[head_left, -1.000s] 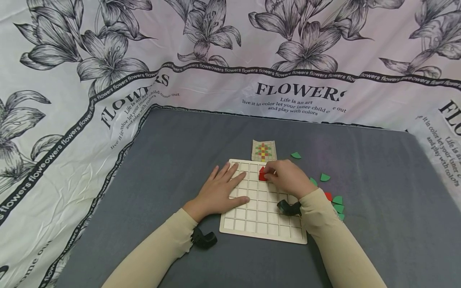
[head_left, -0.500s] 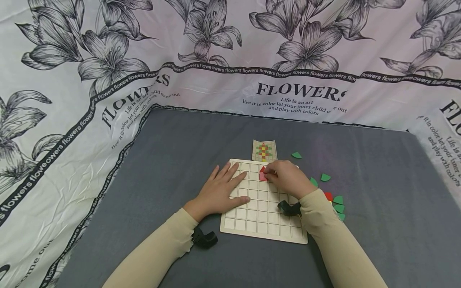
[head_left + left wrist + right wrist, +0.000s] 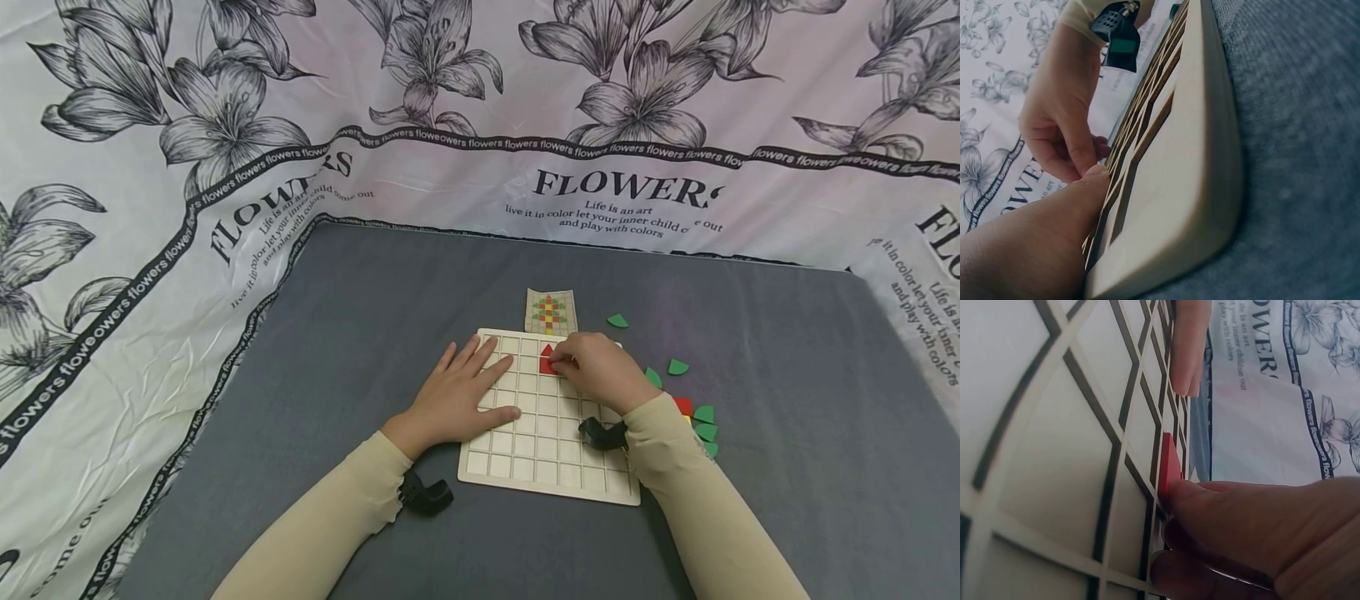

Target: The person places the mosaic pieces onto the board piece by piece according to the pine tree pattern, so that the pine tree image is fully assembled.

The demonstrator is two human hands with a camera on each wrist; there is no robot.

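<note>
My left hand (image 3: 456,402) lies spread on the left part of a pale wooden grid board (image 3: 501,492), fingers straight. Over the board's upper right, my right hand (image 3: 602,371) pinches a red square tile (image 3: 547,363) between thumb and fingers. Just above that tile sits a red triangle tile (image 3: 548,350) in the top row. From the right wrist, the red tile (image 3: 1170,464) stands slightly proud of the grid, with the thumb at its near edge. The left wrist view shows the board's rounded corner (image 3: 1172,219) and both hands; the tiles are hidden there.
A small pattern card (image 3: 550,313) with a coloured tree design lies behind the board. Green quarter-round tiles (image 3: 678,367) are scattered to the right, beside a red tile (image 3: 683,406) partly hidden by the right sleeve. A printed flower cloth (image 3: 615,192) hangs behind the grey table (image 3: 375,333).
The red square tile looked paler half a second ago and is deep red now, so its tilt has shifted slightly. Both hands have stayed nearly in place.
</note>
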